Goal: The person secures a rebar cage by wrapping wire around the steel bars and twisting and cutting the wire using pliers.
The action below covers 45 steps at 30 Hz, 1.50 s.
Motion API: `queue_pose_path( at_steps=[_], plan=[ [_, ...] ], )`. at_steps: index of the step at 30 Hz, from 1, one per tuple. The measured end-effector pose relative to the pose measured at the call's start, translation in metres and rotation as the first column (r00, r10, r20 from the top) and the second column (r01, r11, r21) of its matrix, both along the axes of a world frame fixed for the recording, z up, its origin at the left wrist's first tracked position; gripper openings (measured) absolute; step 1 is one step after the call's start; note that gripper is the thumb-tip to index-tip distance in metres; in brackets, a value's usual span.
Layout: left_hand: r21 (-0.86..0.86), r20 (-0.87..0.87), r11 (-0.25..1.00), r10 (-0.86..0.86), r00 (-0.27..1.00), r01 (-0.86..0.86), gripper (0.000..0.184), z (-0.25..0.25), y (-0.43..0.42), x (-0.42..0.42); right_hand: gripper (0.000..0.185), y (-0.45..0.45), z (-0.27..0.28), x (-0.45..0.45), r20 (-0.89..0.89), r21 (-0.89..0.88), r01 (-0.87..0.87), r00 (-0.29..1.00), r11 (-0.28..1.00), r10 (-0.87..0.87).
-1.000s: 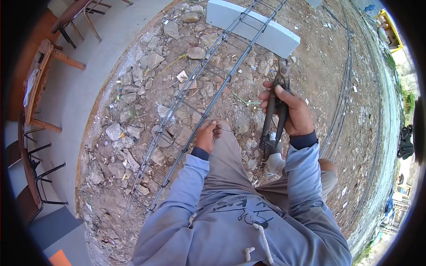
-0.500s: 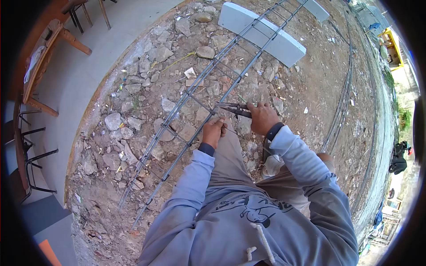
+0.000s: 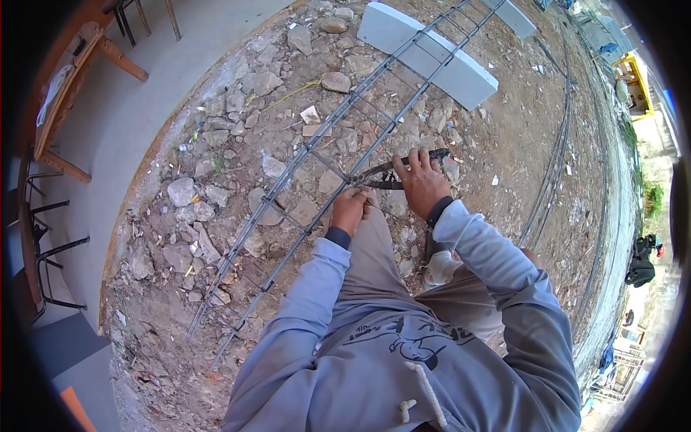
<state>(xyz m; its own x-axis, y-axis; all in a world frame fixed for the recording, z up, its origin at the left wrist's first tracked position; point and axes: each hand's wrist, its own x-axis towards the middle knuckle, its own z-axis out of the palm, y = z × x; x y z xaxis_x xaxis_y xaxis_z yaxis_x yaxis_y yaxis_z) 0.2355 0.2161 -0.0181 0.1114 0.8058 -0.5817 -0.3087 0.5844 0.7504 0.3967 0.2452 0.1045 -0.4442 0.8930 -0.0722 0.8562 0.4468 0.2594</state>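
My right hand (image 3: 425, 189) grips a pair of dark pliers (image 3: 385, 184), its handles spread apart. The jaws meet the near bar of a long rebar cage (image 3: 371, 150) at a crossing with a stirrup. Just below that joint, my left hand (image 3: 349, 211) is closed in a pinch, close to the jaws. A thin tie wire showed at these fingers a moment ago; now it is mostly hidden by them. The cage slants from lower left to upper right, its far part resting on a pale grey slab (image 3: 428, 54) set on edge.
Broken stones (image 3: 182, 191) and rubble cover the ground. A second pale slab (image 3: 512, 16) supports the cage farther off. Long thin bars (image 3: 558, 169) lie on the right. At left, a wooden table (image 3: 72, 90) and chairs (image 3: 54, 252) stand on a smooth floor.
The pliers' handles have spread, and my right hand has shifted slightly, fingers now reaching over the upper handle. The jaws have come to the bar crossing. My left hand has barely moved.
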Motion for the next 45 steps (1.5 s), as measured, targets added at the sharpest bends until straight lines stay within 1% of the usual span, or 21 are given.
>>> queue_pose_path(
  at_steps=[5, 8, 11, 14, 17, 20, 21, 23, 24, 26, 28, 29, 31, 32, 34, 35, 36, 38, 41, 44, 45],
  plan=[
    [-0.01, -0.012, 1.0, -0.006, 1.0, 0.005, 0.019, 0.008, -0.001, -0.001, 0.045, 0.003, -0.004, 0.003, 0.015, 0.035, -0.036, 0.999, 0.999, 0.035],
    [-0.016, 0.008, 1.0, 0.006, 1.0, -0.006, 0.019, 0.004, -0.001, -0.001, 0.038, 0.008, -0.002, 0.002, 0.037, -0.027, -0.054, 0.998, 0.998, 0.055],
    [-0.015, 0.037, 1.0, 0.02, 0.999, -0.019, 0.019, 0.006, -0.001, -0.003, 0.033, 0.011, 0.006, 0.0, 0.128, -0.214, -0.027, 0.99, 0.976, 0.055],
    [-0.024, 0.082, 1.0, 0.005, 0.997, -0.003, 0.019, 0.009, -0.002, -0.008, 0.029, 0.007, 0.0, 0.006, 0.12, -0.294, 0.034, 0.993, 0.955, 0.001],
    [-0.097, 0.168, 0.995, 0.04, 0.985, -0.024, 0.024, 0.009, -0.004, -0.009, 0.031, 0.012, -0.017, 0.012, 0.047, -0.604, 0.183, 0.98, 0.775, -0.195],
    [-0.211, 0.27, 0.971, 0.164, 0.949, -0.108, 0.039, 0.023, -0.008, 0.002, 0.031, 0.025, -0.016, 0.015, 0.02, -0.933, 0.176, 0.896, 0.313, -0.443],
    [-0.214, 0.365, 0.971, 0.18, 0.914, -0.105, 0.042, 0.018, -0.007, 0.007, 0.037, 0.025, -0.013, 0.015, 0.051, -0.959, 0.185, 0.859, 0.215, -0.51],
    [-0.22, 0.543, 0.971, 0.205, 0.814, -0.097, 0.048, 0.009, -0.004, 0.016, 0.037, 0.023, -0.024, 0.024, 0.1, -0.993, 0.112, 0.727, -0.026, -0.68],
    [-0.226, 0.616, 0.964, 0.25, 0.747, -0.137, 0.047, 0.006, -0.002, 0.024, 0.037, 0.024, -0.031, 0.03, 0.139, -0.989, 0.055, 0.648, -0.137, -0.749],
    [-0.257, 0.74, 0.944, 0.33, 0.586, -0.207, 0.044, 0.012, 0.0, 0.041, 0.041, 0.023, -0.034, 0.034, 0.146, -0.984, 0.009, 0.627, -0.18, -0.766],
    [-0.244, 0.768, 0.929, 0.36, 0.529, -0.279, 0.037, 0.023, 0.003, 0.05, 0.04, 0.022, -0.035, 0.036, 0.144, -0.981, -0.014, 0.625, -0.196, -0.767],
    [-0.24, 0.782, 0.918, 0.375, 0.498, -0.315, 0.033, 0.027, 0.005, 0.053, 0.04, 0.021, -0.033, 0.035, 0.133, -0.986, 0.004, 0.631, -0.168, -0.765],
    [-0.23, 0.826, 0.918, 0.36, 0.433, -0.323, 0.027, 0.009, 0.008, 0.057, 0.039, 0.02, -0.026, 0.032, 0.113, -0.993, 0.041, 0.644, -0.113, -0.756],
    [-0.221, 0.847, 0.918, 0.348, 0.402, -0.33, 0.024, 0.001, 0.01, 0.057, 0.041, 0.018, -0.02, 0.031, 0.024, -0.991, 0.114, 0.68, 0.073, -0.733],
    [-0.253, 0.832, 0.902, 0.387, 0.398, -0.349, 0.02, -0.002, 0.012, 0.06, 0.043, 0.006, -0.007, 0.028, -0.126, -0.871, 0.221, 0.762, 0.439, -0.635],
    [-0.27, 0.824, 0.893, 0.407, 0.393, -0.359, 0.019, 0.0, 0.013, 0.061, 0.051, -0.008, -0.012, 0.028, -0.263, -0.637, 0.26, 0.812, 0.726, -0.521],
    [-0.279, 0.806, 0.887, 0.425, 0.412, -0.369, 0.018, 0.001, 0.014, 0.061, 0.054, -0.021, -0.014, 0.029, -0.356, -0.535, 0.271, 0.786, 0.8, -0.505],
    [-0.298, 0.766, 0.872, 0.461, 0.448, -0.388, 0.017, 0.002, 0.015, 0.062, 0.061, -0.047, 0.0, 0.017, -0.531, -0.309, 0.306, 0.731, 0.901, -0.43],
    [-0.413, 0.716, 0.83, 0.55, 0.43, -0.375, 0.016, 0.002, 0.019, 0.066, 0.051, -0.082, -0.007, 0.0, -0.287, 0.114, 0.226, 0.94, 0.967, -0.186],
    [-0.433, 0.641, 0.809, 0.586, 0.495, -0.397, 0.016, 0.007, 0.022, 0.068, 0.053, -0.082, -0.026, 0.011, -0.199, 0.091, 0.281, 0.945, 0.955, -0.259],
    [-0.429, 0.608, 0.806, 0.592, 0.53, -0.408, 0.016, 0.008, 0.022, 0.068, 0.045, -0.079, -0.032, 0.015, -0.227, -0.02, 0.355, 0.909, 0.934, -0.351]
  ],
)
